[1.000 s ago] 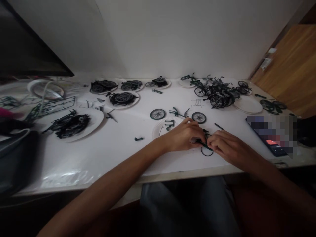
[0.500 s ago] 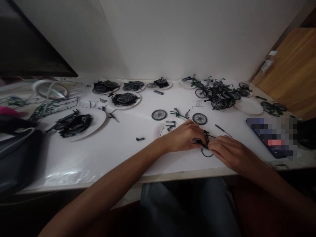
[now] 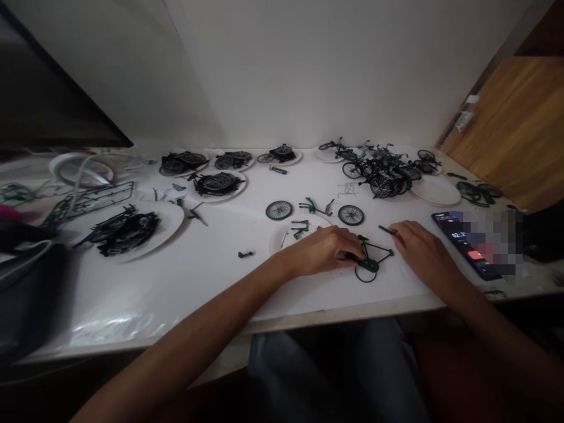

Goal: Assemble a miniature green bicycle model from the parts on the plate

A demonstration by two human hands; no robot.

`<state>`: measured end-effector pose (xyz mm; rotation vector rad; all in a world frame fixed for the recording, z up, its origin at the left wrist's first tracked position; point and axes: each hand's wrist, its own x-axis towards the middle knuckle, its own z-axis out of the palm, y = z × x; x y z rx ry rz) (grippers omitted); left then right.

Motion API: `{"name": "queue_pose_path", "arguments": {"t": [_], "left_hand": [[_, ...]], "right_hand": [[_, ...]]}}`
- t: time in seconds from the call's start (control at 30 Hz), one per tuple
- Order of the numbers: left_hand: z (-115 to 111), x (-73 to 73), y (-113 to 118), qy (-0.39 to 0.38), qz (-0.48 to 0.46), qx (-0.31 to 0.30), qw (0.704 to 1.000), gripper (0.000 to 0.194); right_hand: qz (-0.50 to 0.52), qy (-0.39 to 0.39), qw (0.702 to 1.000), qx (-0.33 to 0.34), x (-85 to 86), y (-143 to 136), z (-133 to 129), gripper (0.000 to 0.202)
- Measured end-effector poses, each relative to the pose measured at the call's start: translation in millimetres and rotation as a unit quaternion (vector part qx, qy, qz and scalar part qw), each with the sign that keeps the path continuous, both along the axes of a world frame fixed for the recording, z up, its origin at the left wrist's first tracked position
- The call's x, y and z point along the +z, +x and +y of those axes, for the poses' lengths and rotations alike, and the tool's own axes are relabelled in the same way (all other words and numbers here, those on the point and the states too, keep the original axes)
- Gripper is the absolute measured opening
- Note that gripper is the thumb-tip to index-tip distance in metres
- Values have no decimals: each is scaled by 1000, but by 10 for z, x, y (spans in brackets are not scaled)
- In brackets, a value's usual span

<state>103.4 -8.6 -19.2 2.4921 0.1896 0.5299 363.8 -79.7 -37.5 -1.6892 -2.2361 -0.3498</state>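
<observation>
My left hand (image 3: 332,249) is closed around a dark green toy bicycle frame (image 3: 379,257), which it holds low over the white table. A thin dark ring (image 3: 365,276) shows under the frame's green cover. To the right, my right hand (image 3: 420,249) has its fingers on a small screwdriver (image 3: 386,229); only the dark handle end sticks out past the fingertips. Behind the hands lie two loose spoked wheels (image 3: 279,210) and a green handlebar and fork piece (image 3: 315,205). A paper plate (image 3: 277,235) with small green parts is partly hidden by my left hand.
A heap of toy bicycles (image 3: 383,170) stands at the back right. Paper plates of dark bicycle parts (image 3: 130,232) sit at left and back. A phone (image 3: 467,244) lies right of my right hand. A small dark part (image 3: 245,254) lies left of the hands.
My right hand has left the bicycle frame and moved right, onto the screwdriver that lay on the table. My left hand still grips the frame. The view has shifted slightly.
</observation>
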Motion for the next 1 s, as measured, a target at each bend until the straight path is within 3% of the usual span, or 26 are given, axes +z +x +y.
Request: {"name": "queue_pose_path", "arguments": {"t": [0.1, 0.17, 0.27, 0.33, 0.43, 0.53, 1.0], "left_hand": [[9, -20, 1, -7, -1, 1, 1000, 17], [16, -32, 1, -7, -2, -1, 1000, 17], [23, -46, 0, 5, 1, 6, 1000, 16], [23, -48, -1, 10, 4, 7, 1000, 16], [17, -36, 1, -6, -1, -5, 1000, 17], [15, -20, 6, -27, -7, -21, 999, 18], [8, -5, 19, -51, -11, -32, 998, 19]], "right_hand": [[56, 4, 998, -16, 54, -35, -43, 22], [163, 18, 986, -7, 119, -98, -102, 36], [368, 45, 927, 47, 158, -264, -211, 62], [440, 49, 893, 79, 113, -393, -273, 56], [465, 53, 877, 109, -21, -537, -319, 36], [486, 67, 861, 133, -115, -588, -318, 36], [468, 42, 869, 157, -130, -590, -289, 34]]}}
